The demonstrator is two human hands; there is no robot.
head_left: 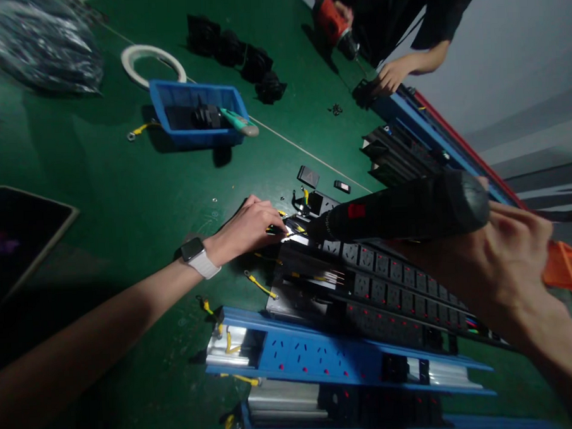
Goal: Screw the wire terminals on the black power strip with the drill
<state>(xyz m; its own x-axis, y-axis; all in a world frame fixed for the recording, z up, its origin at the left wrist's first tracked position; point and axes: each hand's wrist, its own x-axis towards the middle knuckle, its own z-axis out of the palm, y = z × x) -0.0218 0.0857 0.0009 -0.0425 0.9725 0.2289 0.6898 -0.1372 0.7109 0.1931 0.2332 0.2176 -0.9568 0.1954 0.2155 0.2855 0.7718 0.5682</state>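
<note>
My right hand (510, 261) grips a black cordless drill (409, 209), which lies nearly level across the view. The drill's nose points at the lit, open end of a black power strip (349, 253). At that same end my left hand (255, 222), with a watch on its wrist, has its fingers pressed together by short yellow-green wires (298, 227). What the fingertips hold is too small to make out. The drill's tip and the spot it meets are partly hidden. Beside the strip lie a small black cover (308, 176) and a small black module (342, 186).
Nearer me lie more black strips and a blue power strip (306, 356) with loose ground wires. A blue bin (197, 139) holds black parts and a green-handled cutter (239, 122). Across the table, a co-worker's hand (393, 74) steadies a part under a red drill (332, 23).
</note>
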